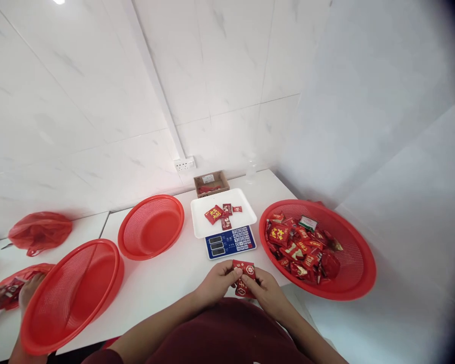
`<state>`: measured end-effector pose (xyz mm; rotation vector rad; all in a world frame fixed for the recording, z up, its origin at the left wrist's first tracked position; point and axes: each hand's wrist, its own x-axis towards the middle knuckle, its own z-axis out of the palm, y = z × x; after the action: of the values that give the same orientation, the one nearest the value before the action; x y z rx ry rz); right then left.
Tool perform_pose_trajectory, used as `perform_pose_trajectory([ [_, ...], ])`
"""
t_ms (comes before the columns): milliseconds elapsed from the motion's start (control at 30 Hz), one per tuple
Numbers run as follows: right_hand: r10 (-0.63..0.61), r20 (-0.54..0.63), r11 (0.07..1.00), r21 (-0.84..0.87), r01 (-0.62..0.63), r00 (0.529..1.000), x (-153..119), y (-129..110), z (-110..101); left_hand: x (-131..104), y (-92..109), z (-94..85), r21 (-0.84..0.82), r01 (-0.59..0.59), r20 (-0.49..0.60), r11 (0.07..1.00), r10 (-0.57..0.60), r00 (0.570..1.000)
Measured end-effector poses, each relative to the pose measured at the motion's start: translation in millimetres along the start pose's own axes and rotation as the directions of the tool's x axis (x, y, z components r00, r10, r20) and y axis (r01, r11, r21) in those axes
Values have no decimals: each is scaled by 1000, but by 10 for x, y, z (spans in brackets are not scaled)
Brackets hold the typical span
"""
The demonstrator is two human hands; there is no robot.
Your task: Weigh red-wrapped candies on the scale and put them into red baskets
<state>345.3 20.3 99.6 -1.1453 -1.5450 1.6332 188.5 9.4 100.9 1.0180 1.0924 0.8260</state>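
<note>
Close to my body, my left hand (217, 282) and my right hand (267, 290) both pinch a red printed packet (246, 278) between thumbs and fingers. Just beyond them stands a blue-fronted digital scale (231, 241) with a white tray (202, 230) on top. Several small red packets (214, 214) lie on that tray. To the right of my hands, a red plastic basket (354, 263) holds a heap of red snack packets (303, 247), with one white and green packet (308, 223) among them.
Two red baskets (151, 247) (79, 298) without contents stand to the left. An open cardboard box (211, 182) sits behind the scale by the wall. Far left, another person's hands (28, 290) handle packets near a red plastic bag (41, 230). A wall socket (184, 163) is above the table.
</note>
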Motion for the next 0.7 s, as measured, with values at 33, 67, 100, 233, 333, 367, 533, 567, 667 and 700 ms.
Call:
perform_pose_trajectory([
  [33,-9,4,1000,5,9,1000,0,14,-69,40,14,60,4,-2,-2,1000,2,1000],
  [67,-17,8,1000,10,17,1000,1,31,-136,79,29,120,6,-5,-4,1000,5,1000],
  [100,-22,11,1000,16,22,1000,2,50,-201,118,47,181,7,-7,-7,1000,7,1000],
  [233,0,-9,998,57,1,1000,2,122,-455,260,117,422,10,-29,-35,1000,29,999],
  [333,2,26,995,100,-4,1000,-7,146,-638,338,136,575,20,-57,-68,998,58,996],
  [367,-4,50,994,106,-1,999,-12,149,-693,354,135,616,28,-66,-82,997,68,994],
  [533,-12,168,998,65,1,986,-40,153,-890,378,98,761,54,-61,-159,997,69,985],
  [567,-13,187,998,61,2,982,-43,151,-912,381,90,781,54,-53,-176,997,62,982],
  [667,-14,216,998,66,0,976,-44,143,-958,406,74,836,59,-40,-220,997,52,974],
  [700,-12,215,997,72,-4,977,-40,142,-970,420,70,853,64,-39,-226,997,53,973],
])
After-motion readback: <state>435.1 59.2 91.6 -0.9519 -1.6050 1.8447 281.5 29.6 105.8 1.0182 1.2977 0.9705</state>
